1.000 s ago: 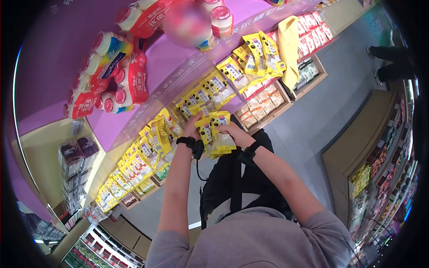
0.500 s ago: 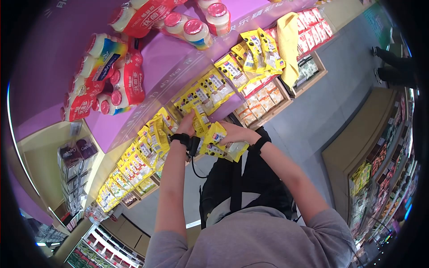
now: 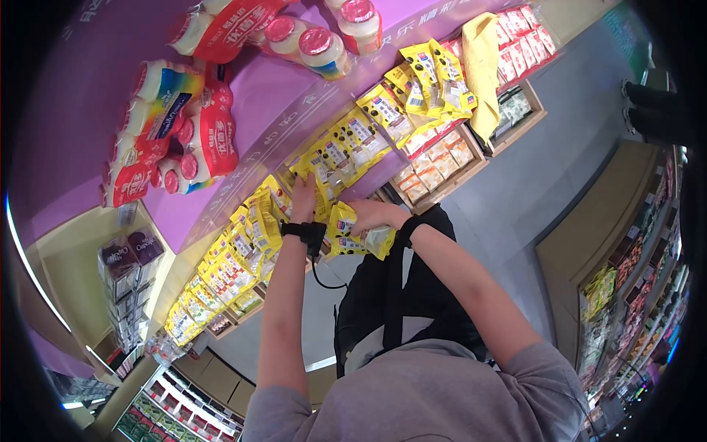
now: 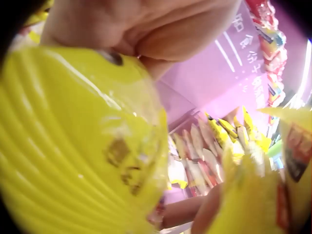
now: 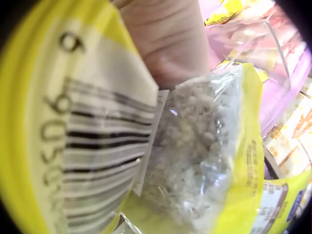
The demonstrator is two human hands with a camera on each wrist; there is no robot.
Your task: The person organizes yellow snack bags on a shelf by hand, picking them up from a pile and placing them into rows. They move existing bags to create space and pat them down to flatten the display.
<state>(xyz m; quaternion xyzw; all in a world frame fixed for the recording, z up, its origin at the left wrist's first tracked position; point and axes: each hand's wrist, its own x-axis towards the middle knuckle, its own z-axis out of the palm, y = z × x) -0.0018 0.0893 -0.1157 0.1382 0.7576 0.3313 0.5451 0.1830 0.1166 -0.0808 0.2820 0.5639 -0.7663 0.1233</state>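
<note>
My left hand (image 3: pixel 303 199) is down at the front of a clear-walled display bin, gripping a yellow snack bag (image 3: pixel 322 197). In the left wrist view, that bag's ribbed yellow back (image 4: pixel 73 146) fills the left side, just under the hand (image 4: pixel 146 29); the fingertips are hidden. Lower and to the right, my right hand (image 3: pixel 374 215) holds several yellow snack bags (image 3: pixel 346 230) in front of the body. The right wrist view has a barcode (image 5: pixel 107 141) close up, beside a clear bag window (image 5: pixel 190 141) with pale crumbly pieces inside.
Matching yellow bags (image 3: pixel 361 134) lie in the bin beyond my hands, and more are heaped (image 3: pixel 434 81) near a yellow cloth (image 3: pixel 480 77). Bottle packs (image 3: pixel 210 132) stand on the purple shelf (image 3: pixel 258 96). Wooden drawers (image 3: pixel 515 118) jut out at right; another person's legs (image 3: pixel 655 110) are farther off.
My left hand has moved up and away from the right hand toward the bin with a bag. My right hand has turned the other bags and drawn them lower.
</note>
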